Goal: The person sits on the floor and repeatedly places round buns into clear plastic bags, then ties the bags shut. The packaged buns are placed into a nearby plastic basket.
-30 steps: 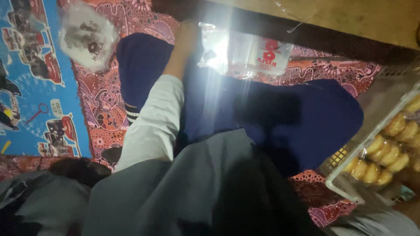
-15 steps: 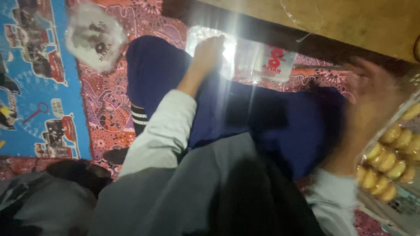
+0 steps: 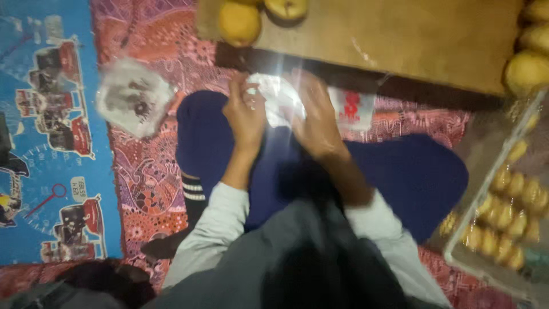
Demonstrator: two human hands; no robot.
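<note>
Both hands rest on a clear plastic bag (image 3: 283, 103) with a red print, lying on my crossed legs in dark blue trousers (image 3: 412, 171). My left hand (image 3: 246, 114) grips the bag's left edge with curled fingers. My right hand (image 3: 317, 123) covers the bag's middle and holds it there. A bright glare falls on the plastic between the hands. The bag's right end (image 3: 351, 109) sticks out past my right hand. Just beyond the bag is the edge of a low wooden board (image 3: 400, 40).
Round yellow fruits (image 3: 239, 22) sit on the board's far left and at the right edge (image 3: 526, 68). A clear tray (image 3: 506, 200) of small yellow pieces stands at the right. A crumpled clear bag (image 3: 132, 97) lies on the red patterned mat, beside a blue printed mat (image 3: 51, 143).
My right hand has come in from the right side near the tray and now lies on the bag beside my left hand. The view has shifted so the board and fruits show.
</note>
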